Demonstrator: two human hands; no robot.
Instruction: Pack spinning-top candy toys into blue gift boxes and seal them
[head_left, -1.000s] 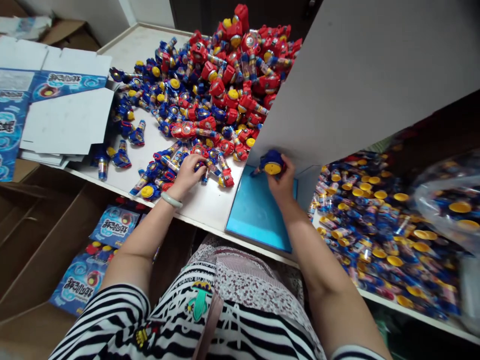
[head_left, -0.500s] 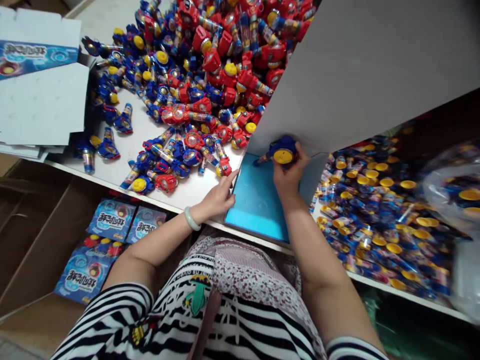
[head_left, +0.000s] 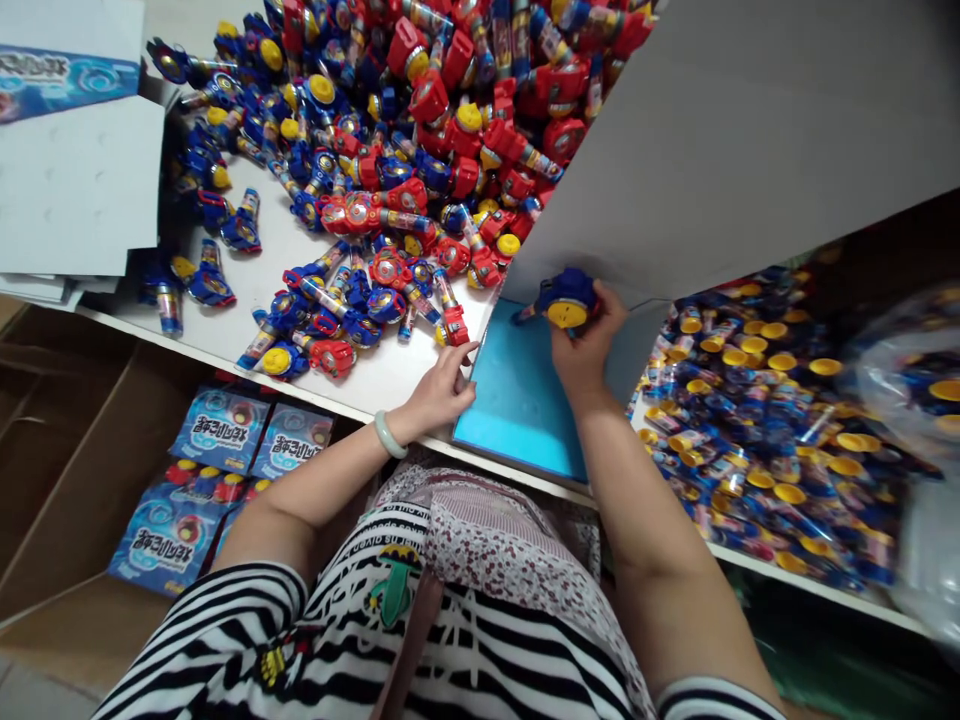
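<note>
My right hand [head_left: 589, 345] grips a blue toy [head_left: 570, 290] with a round yellow part facing me. Its tube end points left, over the far part of a bright blue card sheet [head_left: 517, 390] that has a tall grey-white panel [head_left: 675, 150] behind it. At the sheet's left edge rests my left hand [head_left: 442, 390], thumb and fingers apart, holding nothing. Just beyond its fingertips lies a red toy [head_left: 452, 325] with a clear tube; whether they touch, I cannot tell.
A large heap of red and blue toys [head_left: 427, 130] covers the table's left. On the right lie many tubes with yellow caps [head_left: 780, 430] beside a clear plastic bag [head_left: 907, 350]. White display cards [head_left: 75, 190] are stacked far left. Below stands a cardboard box [head_left: 82, 450] with printed blue boxes [head_left: 169, 540].
The view has shifted slightly. My right hand still holds the blue toy over the sheet, nearly in place. My left hand's fingers have bent a little at the sheet's edge.
</note>
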